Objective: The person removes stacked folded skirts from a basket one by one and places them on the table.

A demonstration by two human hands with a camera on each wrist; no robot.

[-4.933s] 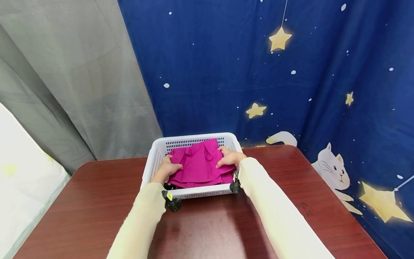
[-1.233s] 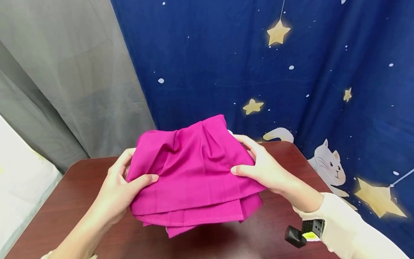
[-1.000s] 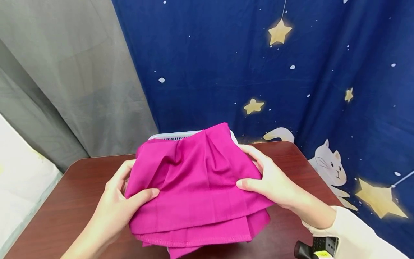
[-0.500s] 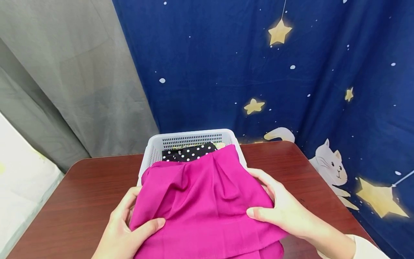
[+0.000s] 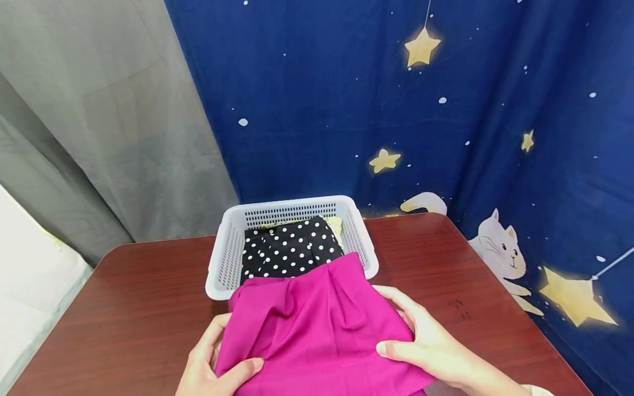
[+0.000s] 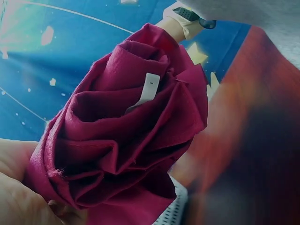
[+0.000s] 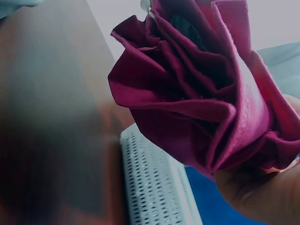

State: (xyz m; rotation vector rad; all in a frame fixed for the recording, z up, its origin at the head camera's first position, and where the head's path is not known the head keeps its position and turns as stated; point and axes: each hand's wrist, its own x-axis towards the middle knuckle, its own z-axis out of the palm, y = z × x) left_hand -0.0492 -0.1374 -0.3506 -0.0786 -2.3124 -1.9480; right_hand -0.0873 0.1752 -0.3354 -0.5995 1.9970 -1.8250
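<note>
The folded magenta cloth garment (image 5: 317,324) is held above the dark red wooden surface (image 5: 124,308), just in front of the white perforated plastic basket (image 5: 225,256). The left hand (image 5: 208,368) and the right hand (image 5: 431,346) each pinch one side of it, thumb on top. The folds look loose, so I judge the lower layers may slip out and open, or the hem may catch the basket rim, near the black polka-dot cloth (image 5: 289,250)

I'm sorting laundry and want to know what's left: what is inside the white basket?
The white basket holds a black polka-dot garment, with a yellowish piece showing behind it. The magenta cloth covers the near rim; anything beneath the polka-dot garment is hidden.
</note>
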